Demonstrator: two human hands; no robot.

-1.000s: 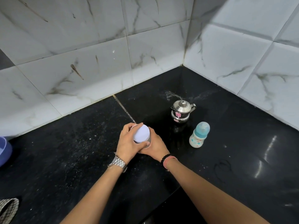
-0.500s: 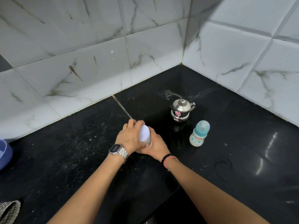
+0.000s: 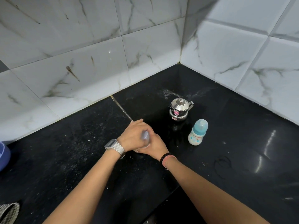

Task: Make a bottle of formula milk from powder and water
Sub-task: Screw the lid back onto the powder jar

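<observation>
A small jar with a white lid (image 3: 145, 135) stands on the black counter (image 3: 234, 143), almost hidden by both hands. My left hand (image 3: 134, 135) is clamped over the lid from above. My right hand (image 3: 155, 145) wraps around the jar's body from the right. A baby bottle (image 3: 197, 132) with a teal cap stands upright to the right of the hands. Behind it sits a small steel kettle (image 3: 179, 109) with its lid on and a pink sticker.
White marble-look tiled walls (image 3: 80, 70) meet in a corner behind the kettle. A blue plastic object (image 3: 4, 155) pokes in at the left edge. A woven item (image 3: 9, 212) lies at the bottom left. The counter's front edge runs below my forearms.
My left hand has rotated over the lid, covering nearly all of it; the wrist turned so the watch face shows. The jar, bottle and kettle stayed in place.
</observation>
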